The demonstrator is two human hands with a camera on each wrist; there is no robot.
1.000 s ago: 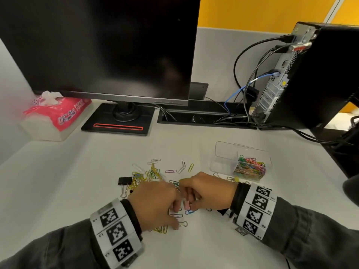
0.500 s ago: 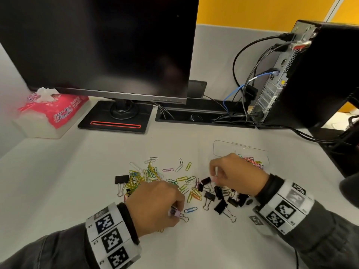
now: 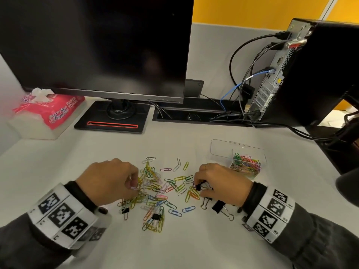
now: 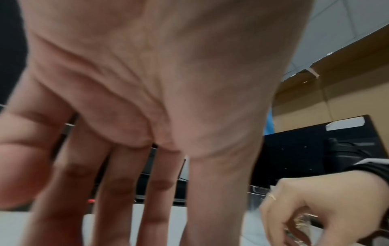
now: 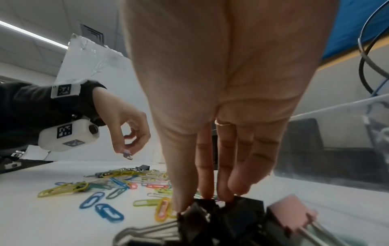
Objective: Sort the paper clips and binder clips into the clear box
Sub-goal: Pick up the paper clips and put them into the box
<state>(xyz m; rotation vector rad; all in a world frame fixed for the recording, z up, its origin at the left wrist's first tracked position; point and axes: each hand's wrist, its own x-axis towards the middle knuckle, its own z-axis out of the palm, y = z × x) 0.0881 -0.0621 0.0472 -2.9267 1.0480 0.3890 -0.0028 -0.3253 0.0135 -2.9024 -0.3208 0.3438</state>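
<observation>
Over a bench strewn with paper clips (image 3: pixel 155 189), the right hand (image 3: pixel 221 181) pinches black binder clips (image 5: pixel 212 214), nearest the clear box (image 3: pixel 219 150) lying just beyond it; the left hand (image 3: pixel 108 181) pinches one small clip (image 5: pixel 127 155), its type unclear

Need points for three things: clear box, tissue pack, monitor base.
clear box (image 3: pixel 219 150), head view, on its bare left compartment wall.
tissue pack (image 3: pixel 58 111), head view, on the pink printed wrapper.
monitor base (image 3: pixel 93 119), head view, on the flat black plate left of the stand.
</observation>
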